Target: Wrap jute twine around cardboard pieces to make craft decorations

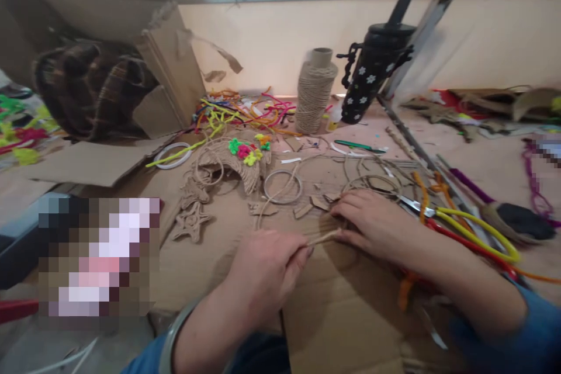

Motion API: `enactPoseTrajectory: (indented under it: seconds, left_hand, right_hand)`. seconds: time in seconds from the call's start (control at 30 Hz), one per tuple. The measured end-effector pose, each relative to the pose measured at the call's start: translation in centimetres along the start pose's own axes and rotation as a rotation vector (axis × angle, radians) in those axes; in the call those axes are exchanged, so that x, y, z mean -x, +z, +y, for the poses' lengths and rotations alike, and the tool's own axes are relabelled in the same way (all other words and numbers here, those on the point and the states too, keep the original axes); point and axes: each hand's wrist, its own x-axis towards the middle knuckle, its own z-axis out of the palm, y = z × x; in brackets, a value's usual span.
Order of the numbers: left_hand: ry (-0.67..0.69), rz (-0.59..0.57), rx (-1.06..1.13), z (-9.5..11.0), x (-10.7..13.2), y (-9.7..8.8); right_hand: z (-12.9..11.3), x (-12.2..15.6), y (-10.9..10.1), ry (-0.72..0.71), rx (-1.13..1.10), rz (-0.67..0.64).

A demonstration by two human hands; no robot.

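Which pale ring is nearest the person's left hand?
The ring straight ahead of the left hand, crossed by a tan strand. The white ring crossed by the yellow-green strand lies farther left.

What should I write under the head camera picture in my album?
Left hand pinches twine running to the right hand, near a twine-covered crescent with bright flowers.

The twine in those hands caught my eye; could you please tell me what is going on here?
A person is handling a strand of twine over cardboard. The left hand pinches it, and it runs across to the right hand, whose grip is hard to make out. A star lies off to the left, the spool stands behind, and scissors lie beside the right forearm.
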Motion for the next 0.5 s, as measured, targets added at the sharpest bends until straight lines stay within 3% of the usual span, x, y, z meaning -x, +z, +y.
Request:
enactPoseTrajectory:
  seconds: [0.07,0.13,0.3,0.5]
  left_hand:
    - [-0.015,-0.11,-0.044,0.1,-0.1,0.1]
    - [-0.019,-0.14,-0.065,0.1,0.0,0.1]
    - [0.011,-0.062,-0.064,-0.1,0.2,0.3]
    - [0.025,-0.046,-0.06,-0.2,0.2,0.3]
  right_hand:
    - [0.3,0.1,-0.2,0.024,0.017,0.001]
    - [1.0,0.3,-0.1,0.043,0.044,0.014]
    - [2.8,0.3,0.2,0.101,0.066,-0.012]
    - [3.2,0.3,-0.3,0.145,0.003,-0.066]
